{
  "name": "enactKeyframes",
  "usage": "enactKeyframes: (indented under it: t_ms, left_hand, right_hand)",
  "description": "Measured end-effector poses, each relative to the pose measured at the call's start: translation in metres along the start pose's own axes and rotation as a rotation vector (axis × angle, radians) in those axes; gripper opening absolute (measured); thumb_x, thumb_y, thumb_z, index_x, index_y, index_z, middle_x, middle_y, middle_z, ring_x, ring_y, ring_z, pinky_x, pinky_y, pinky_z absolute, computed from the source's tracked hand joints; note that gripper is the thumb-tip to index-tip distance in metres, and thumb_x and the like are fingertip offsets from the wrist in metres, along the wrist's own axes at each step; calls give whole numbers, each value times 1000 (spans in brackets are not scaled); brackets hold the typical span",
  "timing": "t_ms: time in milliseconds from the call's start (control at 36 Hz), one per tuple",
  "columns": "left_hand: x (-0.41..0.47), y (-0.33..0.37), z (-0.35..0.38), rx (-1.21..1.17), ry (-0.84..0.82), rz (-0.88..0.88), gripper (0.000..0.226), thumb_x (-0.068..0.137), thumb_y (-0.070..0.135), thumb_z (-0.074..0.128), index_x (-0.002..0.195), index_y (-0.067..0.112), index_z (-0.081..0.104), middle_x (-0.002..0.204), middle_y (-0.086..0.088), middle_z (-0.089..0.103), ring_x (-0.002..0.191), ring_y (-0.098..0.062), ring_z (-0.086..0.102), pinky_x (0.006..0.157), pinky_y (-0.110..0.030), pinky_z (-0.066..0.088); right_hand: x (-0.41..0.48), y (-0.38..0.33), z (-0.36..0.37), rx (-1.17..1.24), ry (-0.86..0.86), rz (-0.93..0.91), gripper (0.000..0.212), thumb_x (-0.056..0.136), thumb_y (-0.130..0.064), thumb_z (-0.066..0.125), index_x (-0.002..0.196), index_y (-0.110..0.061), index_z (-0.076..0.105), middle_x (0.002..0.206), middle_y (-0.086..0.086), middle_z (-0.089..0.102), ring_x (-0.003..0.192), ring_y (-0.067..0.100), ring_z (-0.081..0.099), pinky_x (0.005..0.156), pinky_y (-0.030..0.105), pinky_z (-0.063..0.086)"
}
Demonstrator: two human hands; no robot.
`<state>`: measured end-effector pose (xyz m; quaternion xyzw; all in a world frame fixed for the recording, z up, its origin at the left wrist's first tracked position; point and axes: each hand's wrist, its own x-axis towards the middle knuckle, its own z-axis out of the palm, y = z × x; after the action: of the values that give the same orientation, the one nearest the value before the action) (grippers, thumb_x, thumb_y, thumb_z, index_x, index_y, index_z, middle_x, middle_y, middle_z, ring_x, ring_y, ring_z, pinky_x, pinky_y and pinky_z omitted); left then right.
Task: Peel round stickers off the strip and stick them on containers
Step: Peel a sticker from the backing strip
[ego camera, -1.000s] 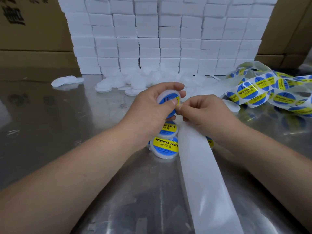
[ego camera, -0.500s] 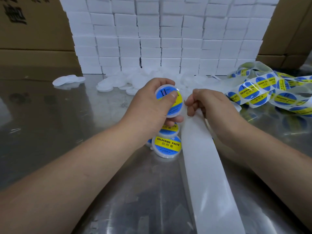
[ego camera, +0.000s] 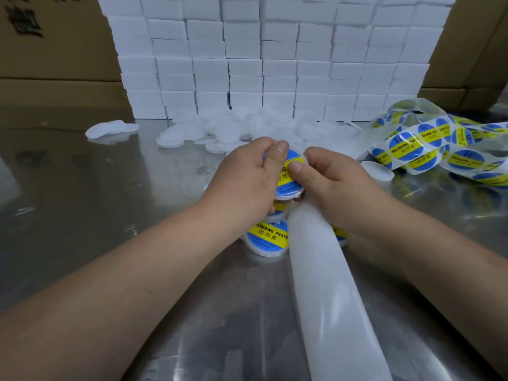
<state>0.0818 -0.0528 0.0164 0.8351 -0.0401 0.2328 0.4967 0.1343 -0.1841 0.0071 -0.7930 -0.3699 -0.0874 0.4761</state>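
Container between left and right fingers

Only 2 hands and 2 forearms of the person show. The left hand and the right hand are bare, and both thumbs have short, rounded nails cut close to the tip. The left forearm is bare along its whole visible length and has 1 small dark speck near its middle. The right forearm is also bare and smooth.
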Motion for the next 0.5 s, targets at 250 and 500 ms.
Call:
enactKeyframes:
  t_ms: [250,500]
  left_hand:
    - [8,-5,-8,113,230,19,38,95,32,41,60,15,42,60,-1,44,62,-19,40,63,-33,35]
    - [16,-7,-20,375,-110,-347,25,95,27,39,73,21,50,120,-16,58,101,-30,54,67,-28,36]
  right_hand:
    - [1,-1,0,58,133,18,45,97,-40,36,61,-22,55,51,-15,57,49,0,46,47,12,35]
    - [4,4,-4,153,218,127,17,84,-18,55,69,-25,59,54,-16,60,48,-5,48,44,6,31]
